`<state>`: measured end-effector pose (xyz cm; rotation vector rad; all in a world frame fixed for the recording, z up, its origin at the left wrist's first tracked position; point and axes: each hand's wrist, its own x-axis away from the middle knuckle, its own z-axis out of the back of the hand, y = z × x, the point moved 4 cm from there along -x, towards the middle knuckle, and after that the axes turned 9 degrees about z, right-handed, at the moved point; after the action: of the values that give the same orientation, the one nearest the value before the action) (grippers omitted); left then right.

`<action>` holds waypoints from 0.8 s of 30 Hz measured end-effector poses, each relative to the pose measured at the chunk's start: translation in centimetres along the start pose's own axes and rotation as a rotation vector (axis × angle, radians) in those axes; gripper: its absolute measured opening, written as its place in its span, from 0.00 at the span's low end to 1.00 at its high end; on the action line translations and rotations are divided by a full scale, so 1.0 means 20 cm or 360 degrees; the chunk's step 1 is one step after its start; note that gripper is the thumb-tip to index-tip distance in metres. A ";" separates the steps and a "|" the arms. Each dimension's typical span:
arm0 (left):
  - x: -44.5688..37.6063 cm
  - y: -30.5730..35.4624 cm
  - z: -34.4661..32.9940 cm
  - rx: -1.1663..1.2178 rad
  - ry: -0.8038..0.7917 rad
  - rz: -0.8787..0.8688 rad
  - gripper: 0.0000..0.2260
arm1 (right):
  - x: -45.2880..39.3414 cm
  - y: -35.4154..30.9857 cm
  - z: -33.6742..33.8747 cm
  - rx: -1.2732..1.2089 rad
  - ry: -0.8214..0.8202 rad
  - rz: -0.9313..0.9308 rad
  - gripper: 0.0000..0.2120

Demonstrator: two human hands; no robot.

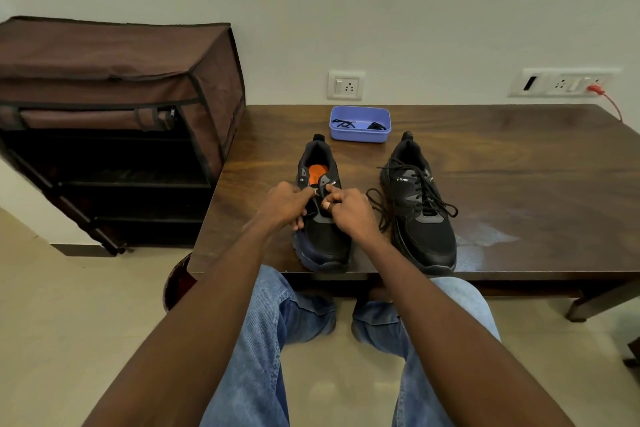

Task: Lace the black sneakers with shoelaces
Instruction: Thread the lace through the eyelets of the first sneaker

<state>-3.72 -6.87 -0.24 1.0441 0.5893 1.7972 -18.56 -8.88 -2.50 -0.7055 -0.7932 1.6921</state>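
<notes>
Two black sneakers stand on the wooden table (519,163), toes toward me. The left sneaker (322,246) shows an orange insole and its eyelet area is mostly covered by my hands. My left hand (285,204) pinches something small at the eyelets, probably a lace end. My right hand (349,210), fingers curled, pinches at the eyelet row on the shoe's other side; the lace itself is hardly visible. The right sneaker (422,218) is laced, with its black lace ends (377,204) lying loose on the table.
A purple plastic tray (360,133) holding black laces sits behind the shoes. A brown fabric shoe rack (114,107) stands left of the table. Wall sockets and a red cable (609,100) are at the back right. My knees in jeans are under the table's front edge.
</notes>
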 end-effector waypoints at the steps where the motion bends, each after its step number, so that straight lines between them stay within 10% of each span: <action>1: 0.00 0.00 0.00 -0.0007 0.0003 0.0002 0.18 | 0.01 0.00 0.00 -0.0018 0.0018 -0.0020 0.07; 15: 0.00 0.01 0.00 -0.0025 0.0020 -0.0025 0.16 | 0.10 -0.12 -0.02 0.0221 0.0341 -0.0079 0.10; 24: 0.00 -0.02 0.01 0.0132 -0.0053 0.0052 0.16 | 0.01 -0.09 -0.01 0.0377 -0.0296 0.0258 0.07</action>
<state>-3.38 -6.65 -0.46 1.1436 0.6341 1.7927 -17.43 -8.34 -1.10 -0.4628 -0.6617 1.9820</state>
